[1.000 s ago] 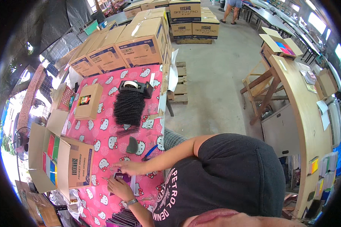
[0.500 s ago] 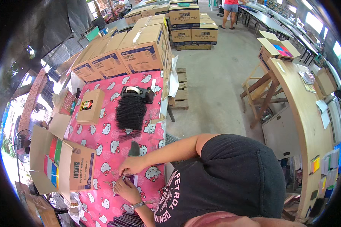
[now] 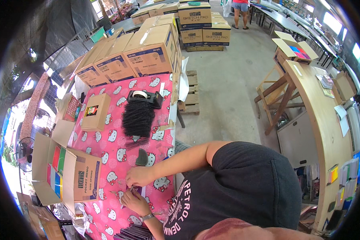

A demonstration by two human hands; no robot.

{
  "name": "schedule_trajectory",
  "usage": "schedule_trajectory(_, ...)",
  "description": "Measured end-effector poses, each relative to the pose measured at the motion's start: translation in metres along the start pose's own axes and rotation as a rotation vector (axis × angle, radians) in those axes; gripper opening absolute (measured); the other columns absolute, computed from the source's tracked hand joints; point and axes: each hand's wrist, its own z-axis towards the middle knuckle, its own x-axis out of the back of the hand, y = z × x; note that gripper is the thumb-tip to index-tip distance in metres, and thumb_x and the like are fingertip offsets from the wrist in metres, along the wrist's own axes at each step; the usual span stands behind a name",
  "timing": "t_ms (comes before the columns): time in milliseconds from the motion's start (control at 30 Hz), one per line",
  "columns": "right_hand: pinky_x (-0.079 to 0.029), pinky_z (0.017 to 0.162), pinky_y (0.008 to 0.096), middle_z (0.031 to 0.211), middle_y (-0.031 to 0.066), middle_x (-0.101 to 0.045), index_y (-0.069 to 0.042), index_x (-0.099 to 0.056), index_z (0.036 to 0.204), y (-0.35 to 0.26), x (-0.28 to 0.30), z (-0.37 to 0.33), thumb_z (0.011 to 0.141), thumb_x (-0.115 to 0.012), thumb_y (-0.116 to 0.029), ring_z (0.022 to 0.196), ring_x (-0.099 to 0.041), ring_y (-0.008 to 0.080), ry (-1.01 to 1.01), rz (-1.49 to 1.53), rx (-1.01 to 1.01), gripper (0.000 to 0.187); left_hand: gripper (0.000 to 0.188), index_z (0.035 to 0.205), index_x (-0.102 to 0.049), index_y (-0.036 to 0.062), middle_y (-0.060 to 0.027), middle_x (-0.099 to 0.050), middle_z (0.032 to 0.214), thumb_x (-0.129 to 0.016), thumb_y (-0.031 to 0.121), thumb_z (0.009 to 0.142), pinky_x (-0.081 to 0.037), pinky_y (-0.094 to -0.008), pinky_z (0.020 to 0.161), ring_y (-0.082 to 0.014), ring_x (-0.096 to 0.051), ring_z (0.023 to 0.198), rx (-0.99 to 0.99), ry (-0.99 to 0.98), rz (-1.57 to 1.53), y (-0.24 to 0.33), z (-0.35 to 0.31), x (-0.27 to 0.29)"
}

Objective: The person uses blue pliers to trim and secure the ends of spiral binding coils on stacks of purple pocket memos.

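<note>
Right hand (image 3: 141, 176): fingers curled down, tips pinched on the upper edge of the pad (image 3: 137, 189). Left hand (image 3: 133, 202): watch at the wrist, fingers bent, gripping the pad's lower edge from below. Pad position: flat on the pink cloth (image 3: 108, 152), near the table's front edge, between both hands, well apart from the coil pile (image 3: 138, 118).

Probable step: aligning or fitting something fine along the pad's edge. Recommended practice:
- Hold the pad flat with the left hand; avoid lifting it.
- Work with the right fingertips only, wrists low on the cloth.
- Keep the knuckles clear of the dark fan-shaped piece (image 3: 141, 158) just beyond the right hand.

Pad appearance: small, thin, dark with a purple tint, a white strip at one side. Mostly hidden under the fingers; binding not discernible.
</note>
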Motion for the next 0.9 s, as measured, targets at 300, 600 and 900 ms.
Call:
schedule_trajectory(300,-0.041,0.084,0.0389,0.097,0.0031,-0.060,-0.011,-0.063,0.098,-0.015,0.003,-0.011,0.077,-0.062,-0.012,0.098,-0.053,0.0234,0.093,-0.119,0.024,0.021,0.016,0.095,-0.056,-0.0022,-0.0188,-0.056,0.087,-0.056,0.012,0.087,-0.039,-0.0472,0.084,-0.0370,-0.050,0.084,0.012,-0.042,0.021,-0.004,-0.006,-0.001)
schedule_trajectory(600,-0.041,0.083,0.0387,0.099,0.0014,-0.058,-0.014,-0.063,0.096,-0.010,-0.003,-0.018,0.077,-0.062,-0.014,0.097,-0.053,0.0225,0.156,-0.134,0.079,0.019,0.017,0.095,-0.056,-0.0025,-0.0187,-0.057,0.089,-0.056,0.012,0.087,-0.038,-0.0472,0.084,-0.0368,-0.050,0.085,0.017,-0.017,0.002,0.001,-0.004,0.001)
schedule_trajectory(900,-0.043,0.085,0.0404,0.099,0.0049,-0.058,-0.010,-0.060,0.103,-0.011,-0.002,-0.019,0.082,-0.058,-0.010,0.098,-0.054,0.0265,0.109,-0.016,0.076,0.022,0.016,0.095,-0.055,-0.0018,-0.0178,-0.056,0.087,-0.055,0.013,0.089,-0.038,-0.0467,0.084,-0.0364,-0.050,0.086,0.018,-0.035,0.011,-0.001,-0.005,0.001)
